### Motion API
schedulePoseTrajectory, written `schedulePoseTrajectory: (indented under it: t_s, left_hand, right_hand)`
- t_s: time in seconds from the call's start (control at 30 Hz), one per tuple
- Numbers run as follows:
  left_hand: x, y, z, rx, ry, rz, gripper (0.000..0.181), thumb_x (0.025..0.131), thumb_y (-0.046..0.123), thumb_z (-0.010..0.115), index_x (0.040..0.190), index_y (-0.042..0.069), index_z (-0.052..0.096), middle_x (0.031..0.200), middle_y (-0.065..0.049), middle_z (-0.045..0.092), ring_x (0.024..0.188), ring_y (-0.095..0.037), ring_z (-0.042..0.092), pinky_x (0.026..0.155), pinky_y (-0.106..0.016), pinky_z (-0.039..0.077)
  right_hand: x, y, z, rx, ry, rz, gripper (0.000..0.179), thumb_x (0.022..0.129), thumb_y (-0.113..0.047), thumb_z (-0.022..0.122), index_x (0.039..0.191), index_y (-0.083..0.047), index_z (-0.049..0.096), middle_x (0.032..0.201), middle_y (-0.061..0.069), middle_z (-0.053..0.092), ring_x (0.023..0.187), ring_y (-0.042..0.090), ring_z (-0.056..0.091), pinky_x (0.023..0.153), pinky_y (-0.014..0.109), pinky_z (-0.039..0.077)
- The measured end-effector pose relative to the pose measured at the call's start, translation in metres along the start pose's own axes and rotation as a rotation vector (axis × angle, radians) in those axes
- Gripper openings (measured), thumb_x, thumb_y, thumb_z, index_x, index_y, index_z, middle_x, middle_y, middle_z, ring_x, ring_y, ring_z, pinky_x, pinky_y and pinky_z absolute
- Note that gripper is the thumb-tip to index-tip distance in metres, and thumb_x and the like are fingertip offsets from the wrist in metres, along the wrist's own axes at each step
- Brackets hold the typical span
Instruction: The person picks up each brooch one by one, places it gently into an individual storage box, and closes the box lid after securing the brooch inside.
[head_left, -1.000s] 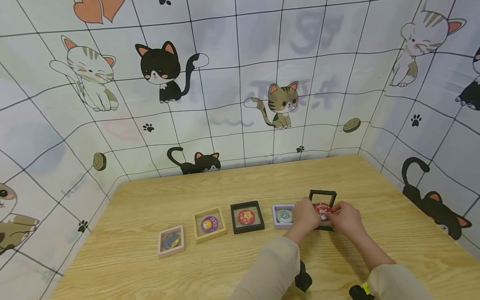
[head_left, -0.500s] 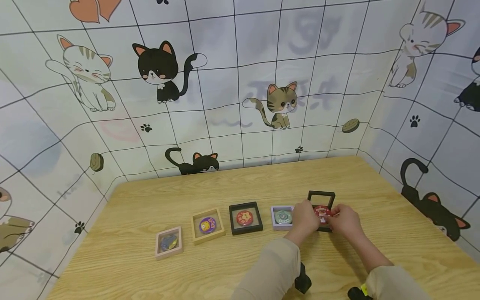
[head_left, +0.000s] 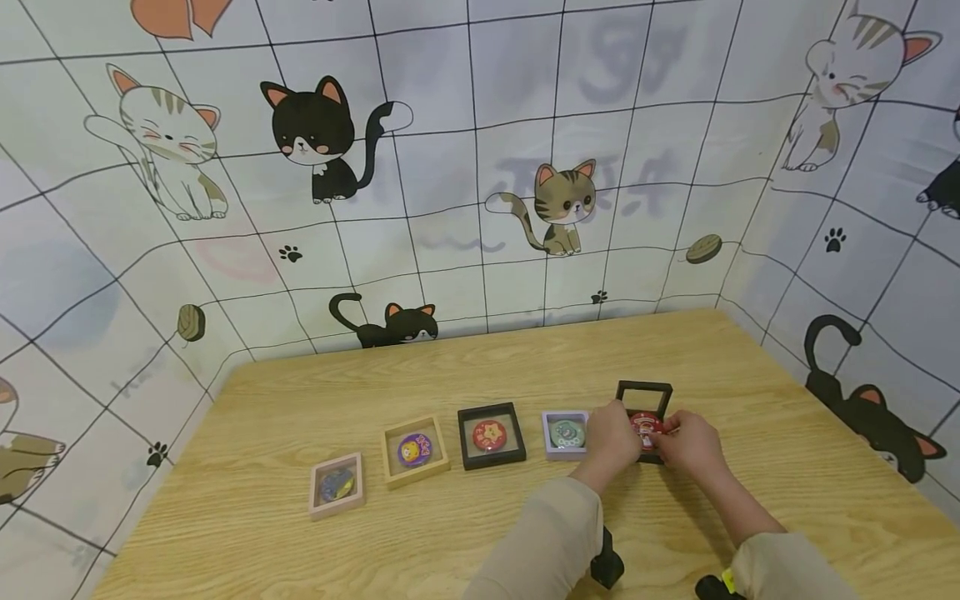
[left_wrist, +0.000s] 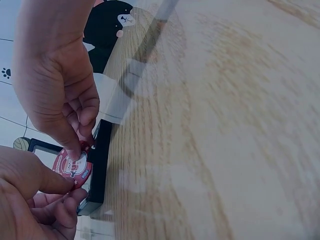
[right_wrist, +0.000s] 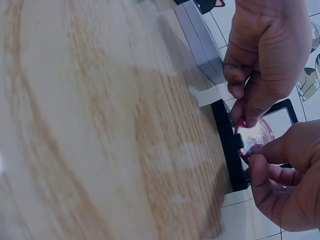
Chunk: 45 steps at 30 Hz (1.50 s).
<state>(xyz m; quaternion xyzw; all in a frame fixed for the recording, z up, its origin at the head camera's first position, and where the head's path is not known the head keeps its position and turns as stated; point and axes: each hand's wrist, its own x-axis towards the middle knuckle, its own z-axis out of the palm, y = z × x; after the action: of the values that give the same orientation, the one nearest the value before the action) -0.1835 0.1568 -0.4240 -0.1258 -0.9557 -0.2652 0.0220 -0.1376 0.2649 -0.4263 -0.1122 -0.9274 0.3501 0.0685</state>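
Observation:
A round red badge with a white cartoon figure [head_left: 645, 427] is held at the open black display frame [head_left: 645, 386], whose one half stands raised behind it. My left hand [head_left: 613, 437] pinches the badge's left edge, thumb on its face in the left wrist view. From the other side my right hand [head_left: 693, 442] pinches the right edge between thumb and fingers. In the right wrist view the badge [right_wrist: 256, 134] sits upright or tilted just above the frame's lower half [right_wrist: 229, 150]. The fingers hide part of the frame and the badge's rim.
Left of my hands lie a lilac frame with a green badge [head_left: 551, 450], a black frame with a red badge [head_left: 465, 437], a yellow frame [head_left: 390, 454] and a pink frame [head_left: 315, 492]. Cat-print cloth [head_left: 450, 192] walls the wooden table [head_left: 300, 400] behind and at the sides.
Both hands stay at the black frame and keep hold of the red badge, which has tilted or shifted slightly. The head view has moved a little; the other frames lie as before.

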Motion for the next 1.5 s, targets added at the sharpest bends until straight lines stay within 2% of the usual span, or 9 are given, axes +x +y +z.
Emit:
schedulePoseTrajectory:
  t_s: [0.23,0.47,0.8,1.1,1.3,1.5]
  left_hand:
    - [-0.001,0.001,0.000,-0.006,-0.016,-0.014,0.020,0.064,0.016,0.076,0.075,0.009,0.061,0.067,-0.003,0.060,0.067,-0.016,0.059,0.055,-0.026,0.044]
    - [-0.001,0.000,0.003,0.003,-0.018,-0.007,0.019,0.064,0.017,0.076,0.073,0.009,0.061,0.065,-0.002,0.058,0.063,-0.014,0.057,0.051,-0.026,0.042]
    - [-0.001,0.000,0.005,0.012,-0.024,-0.012,0.018,0.064,0.018,0.076,0.071,0.007,0.062,0.064,-0.003,0.058,0.060,-0.014,0.056,0.047,-0.025,0.041]
    - [0.000,-0.001,0.008,0.047,-0.006,0.032,0.017,0.065,0.015,0.072,0.057,0.012,0.058,0.060,0.001,0.056,0.058,-0.011,0.054,0.047,-0.024,0.040]
    - [0.000,0.000,0.010,0.044,0.018,0.005,0.016,0.064,0.015,0.074,0.061,0.011,0.060,0.062,-0.001,0.057,0.058,-0.012,0.055,0.045,-0.025,0.040]
    - [0.000,0.002,0.014,0.095,0.001,-0.025,0.015,0.065,0.018,0.074,0.065,0.011,0.061,0.065,-0.001,0.058,0.061,-0.013,0.056,0.045,-0.027,0.041]
  right_hand:
    - [0.002,0.000,-0.001,-0.021,-0.007,-0.005,0.020,0.079,-0.008,0.061,0.080,0.008,0.050,0.056,0.005,0.056,0.046,0.012,0.053,0.045,0.028,0.040]
    - [0.002,0.000,0.000,-0.040,-0.007,0.000,0.020,0.078,-0.009,0.062,0.078,0.007,0.051,0.064,0.011,0.056,0.047,0.013,0.054,0.047,0.029,0.040]
    - [0.003,-0.001,0.002,-0.058,-0.004,0.007,0.022,0.079,-0.010,0.063,0.081,0.009,0.052,0.063,0.012,0.057,0.047,0.014,0.053,0.047,0.028,0.040]
    - [0.004,0.001,0.004,-0.072,0.010,-0.004,0.024,0.079,-0.011,0.064,0.082,0.011,0.053,0.062,0.011,0.058,0.044,0.013,0.053,0.046,0.028,0.041]
    - [0.005,-0.001,0.004,-0.111,0.033,-0.017,0.024,0.077,-0.012,0.064,0.079,0.010,0.055,0.065,0.013,0.057,0.055,0.021,0.052,0.050,0.031,0.039]
    - [0.004,-0.001,0.004,-0.128,0.043,-0.028,0.021,0.077,-0.011,0.064,0.075,0.008,0.056,0.065,0.013,0.057,0.059,0.024,0.050,0.051,0.033,0.038]
